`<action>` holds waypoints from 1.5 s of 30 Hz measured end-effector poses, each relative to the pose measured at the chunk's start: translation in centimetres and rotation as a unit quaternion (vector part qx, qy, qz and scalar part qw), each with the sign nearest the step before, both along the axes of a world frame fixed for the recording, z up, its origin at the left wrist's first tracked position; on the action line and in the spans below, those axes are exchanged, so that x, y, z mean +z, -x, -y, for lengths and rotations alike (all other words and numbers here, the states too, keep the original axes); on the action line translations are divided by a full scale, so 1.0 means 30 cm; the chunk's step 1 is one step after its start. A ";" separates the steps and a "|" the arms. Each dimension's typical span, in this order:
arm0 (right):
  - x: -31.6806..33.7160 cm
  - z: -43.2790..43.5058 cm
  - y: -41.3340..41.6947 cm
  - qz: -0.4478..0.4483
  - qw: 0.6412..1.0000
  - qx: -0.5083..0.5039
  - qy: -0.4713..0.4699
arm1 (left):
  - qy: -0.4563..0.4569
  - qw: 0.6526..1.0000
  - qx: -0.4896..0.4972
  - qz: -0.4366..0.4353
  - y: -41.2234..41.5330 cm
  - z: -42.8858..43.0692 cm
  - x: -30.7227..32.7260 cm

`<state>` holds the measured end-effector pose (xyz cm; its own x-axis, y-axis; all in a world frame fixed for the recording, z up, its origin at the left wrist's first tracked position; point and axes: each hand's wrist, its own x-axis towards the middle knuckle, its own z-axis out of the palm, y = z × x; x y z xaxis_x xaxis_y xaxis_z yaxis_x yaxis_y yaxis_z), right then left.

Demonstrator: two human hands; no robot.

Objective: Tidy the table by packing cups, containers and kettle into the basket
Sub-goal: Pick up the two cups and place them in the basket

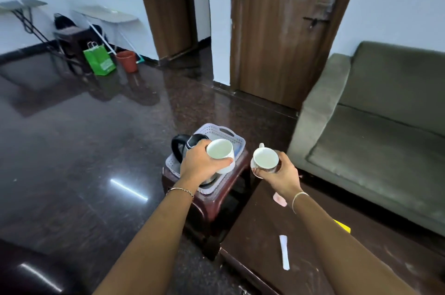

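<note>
1. You are reaching your left arm forward over the stool [241, 167], with the left hand [201, 163] turned knuckles-up above the basket [225, 129].
2. Its fingers are curling round the side of a white cup [219, 149], gripping it nearly upright with the mouth tipped towards you. The cup is hanging over the middle of the basket, and you cannot tell whether it is touching anything below.
3. You are extending your right arm over the dark table [260, 234], with the right hand [281, 173] raised at the table's far corner, just beside the basket's right edge.
4. That hand is wrapping a second white cup [265, 158] from below and from the right, with the fingers closed on its body and the handle pointing away from you.
5. You are holding the two cups near each other but apart.
6. The kettle [193, 141] is standing inside the basket at its left end, partly hidden behind your left hand.
7. The basket is sitting on the stool, just beside the table, and a green sofa [373, 131] is standing to the right.
</note>
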<state>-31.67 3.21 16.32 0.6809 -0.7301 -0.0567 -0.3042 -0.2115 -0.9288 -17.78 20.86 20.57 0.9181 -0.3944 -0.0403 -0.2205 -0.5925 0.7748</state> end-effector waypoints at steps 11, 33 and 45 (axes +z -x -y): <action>-0.020 0.090 -0.443 -0.036 0.998 0.040 0.025 | -0.009 0.999 0.024 -0.020 -0.426 0.055 0.047; -0.483 0.184 -0.982 -0.255 0.964 0.055 0.054 | -0.241 0.931 -0.273 -0.011 -1.222 0.295 -0.487; -0.703 0.233 -1.079 -0.323 0.935 0.142 0.047 | -0.321 0.869 -0.377 -0.009 -1.276 0.351 -0.783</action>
